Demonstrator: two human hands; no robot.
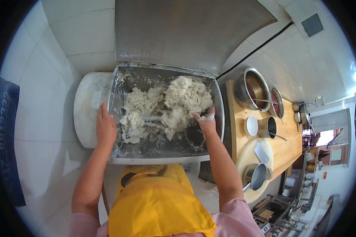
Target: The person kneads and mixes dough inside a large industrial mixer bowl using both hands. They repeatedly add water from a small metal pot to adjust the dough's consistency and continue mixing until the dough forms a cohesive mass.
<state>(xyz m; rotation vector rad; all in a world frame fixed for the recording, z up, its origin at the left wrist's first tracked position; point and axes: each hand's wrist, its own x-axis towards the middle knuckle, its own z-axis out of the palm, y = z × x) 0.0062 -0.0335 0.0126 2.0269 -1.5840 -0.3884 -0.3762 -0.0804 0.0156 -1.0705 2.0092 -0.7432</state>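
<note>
A metal mixing trough (pixel 161 160) lies before me, holding rough pale dough (pixel 144 102) around a mixing bar (pixel 152 118). A larger lump of dough (pixel 188 96) on the right side is blurred by motion. My left hand (pixel 106 126) rests against the trough's left rim, its fingers straight and pointing away from me. Inside the right end is my right hand (pixel 207 121), dusted with flour, thumb and fingers apart. It is beside the right-hand lump; whether it touches the dough is unclear. Neither hand grips anything that I can see.
A raised metal lid (pixel 181 32) stands behind the trough, and a white rounded housing (pixel 90 109) adjoins its left. To the right, a wooden worktop (pixel 287 130) carries a large metal bowl (pixel 259 89), a white bowl (pixel 251 125), a round board (pixel 243 154) and a saucepan (pixel 258 177).
</note>
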